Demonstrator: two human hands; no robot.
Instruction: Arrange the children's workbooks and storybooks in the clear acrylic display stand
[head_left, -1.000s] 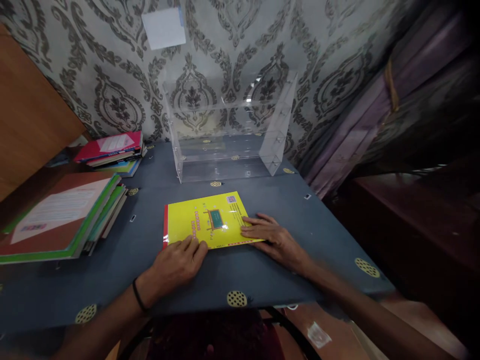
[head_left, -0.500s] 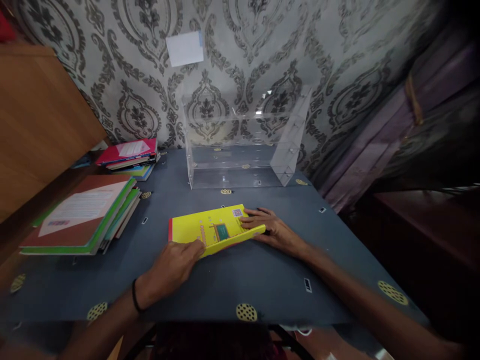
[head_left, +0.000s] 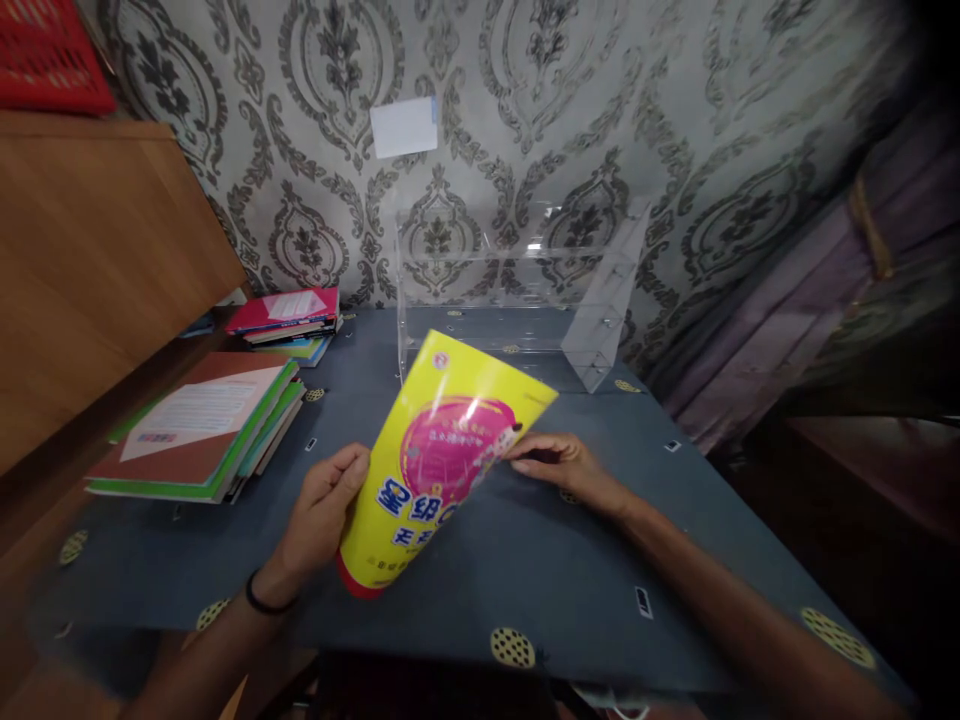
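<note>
Left hand (head_left: 319, 510): fingers grasping the yellow book (head_left: 450, 425) by its left edge, thumb on the near face. Right hand (head_left: 574, 475): fingers bent at the book's right edge; can't tell if they pinch it or only touch. Book is tilted up and bowed over the worktop (head_left: 585, 570), pink design facing you, red end (head_left: 358, 582) lowest, in front of the clear rack (head_left: 596, 335). To handle it well, keep your left pinch firm but light so the cover won't crease, support the right edge so the bow doesn't deepen, move both wrists together, and keep the upper corner off the rack.
</note>
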